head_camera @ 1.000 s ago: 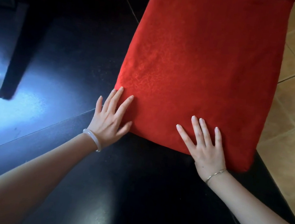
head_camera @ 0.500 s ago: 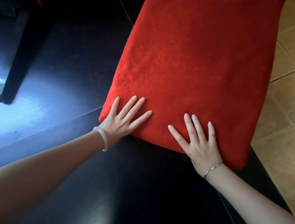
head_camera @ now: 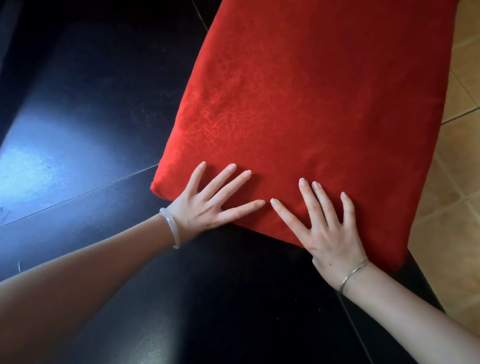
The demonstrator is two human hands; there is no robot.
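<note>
Cushion [head_camera: 318, 100] is lying ahead of us; we are pressing its near edge with left hand [head_camera: 205, 206] and right hand [head_camera: 327, 236] side by side, fingers spread flat

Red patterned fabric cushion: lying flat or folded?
Flat. The red cushion lies spread on the black glossy surface; left hand and right hand rest on its near edge.

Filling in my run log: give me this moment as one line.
left hand: flat on red cushion, near edge | right hand: flat beside it | thumbs: close, not touching | red cushion: lies on dark surface
</note>
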